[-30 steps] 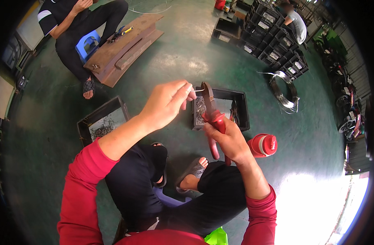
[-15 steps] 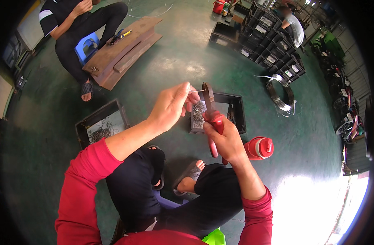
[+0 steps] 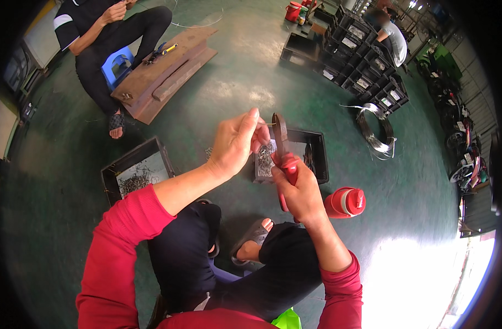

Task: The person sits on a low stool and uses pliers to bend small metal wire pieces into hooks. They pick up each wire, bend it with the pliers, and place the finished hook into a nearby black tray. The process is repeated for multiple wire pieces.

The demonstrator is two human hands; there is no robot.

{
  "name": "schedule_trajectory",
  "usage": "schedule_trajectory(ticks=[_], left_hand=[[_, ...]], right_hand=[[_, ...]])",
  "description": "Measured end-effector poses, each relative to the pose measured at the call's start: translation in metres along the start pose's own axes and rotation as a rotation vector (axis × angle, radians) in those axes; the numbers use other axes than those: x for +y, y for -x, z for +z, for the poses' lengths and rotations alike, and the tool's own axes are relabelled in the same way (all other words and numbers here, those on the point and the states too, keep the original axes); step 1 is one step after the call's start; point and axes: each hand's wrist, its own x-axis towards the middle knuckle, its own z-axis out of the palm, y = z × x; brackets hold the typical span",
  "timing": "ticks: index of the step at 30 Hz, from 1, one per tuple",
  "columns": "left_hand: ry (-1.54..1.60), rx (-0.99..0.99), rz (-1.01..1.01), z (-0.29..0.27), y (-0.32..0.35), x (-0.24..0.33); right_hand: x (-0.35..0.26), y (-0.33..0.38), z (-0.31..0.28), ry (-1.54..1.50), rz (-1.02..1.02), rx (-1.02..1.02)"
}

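My left hand (image 3: 233,143) is raised in front of me, with thumb and fingertips pinched on a short thin wire (image 3: 269,124). The wire's other end reaches the dark jaws of a pair of red-handled pliers (image 3: 281,136). Wrapped round the red handles is my right hand (image 3: 302,192), holding the pliers upright with the jaws pointing away from me. Below and behind the pliers, a black crate (image 3: 321,159) on the floor holds a smaller tray of small metal bits (image 3: 266,159) and some dark tools.
Left of my knees, another black crate (image 3: 109,174) contains a heap of small wire pieces (image 3: 134,183). A red jug (image 3: 344,202) stands right of my right hand. Farther off are a wire coil (image 3: 376,131), stacked black crates (image 3: 361,60) and a person seated by a brown metal bench (image 3: 147,90).
My left hand has shifted slightly right. The pliers' handles appear closer together, and my right hand has moved a little left and toward me.
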Motion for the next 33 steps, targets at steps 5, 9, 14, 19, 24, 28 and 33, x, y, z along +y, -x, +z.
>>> schedule_trajectory(ticks=[5, 9, 14, 19, 24, 28, 33], left_hand=[[0.049, 0.000, -0.003, 0.000, 0.001, 0.005], [-0.091, 0.056, 0.100, 0.003, 0.000, 0.001], [-0.299, 0.057, 0.247, 0.004, 0.002, -0.005], [-0.284, 0.001, 0.222, 0.001, 0.001, -0.008], [-0.365, -0.056, 0.222, -0.003, -0.001, -0.008], [-0.405, -0.051, 0.245, -0.007, -0.004, -0.007], [-0.677, -0.287, -0.034, -0.026, -0.021, -0.025]], right_hand=[[-0.002, 0.001, 0.001, 0.002, -0.013, 0.007], [-0.002, -0.001, 0.000, -0.098, 0.039, -0.063], [0.000, -0.005, -0.001, -0.104, 0.067, -0.080], [-0.001, -0.006, -0.004, -0.087, 0.074, -0.068], [-0.002, -0.006, -0.006, -0.069, 0.089, -0.060], [0.002, -0.011, -0.024, -0.049, 0.026, -0.018], [0.016, 0.011, -0.095, -0.237, 0.001, 0.354]])
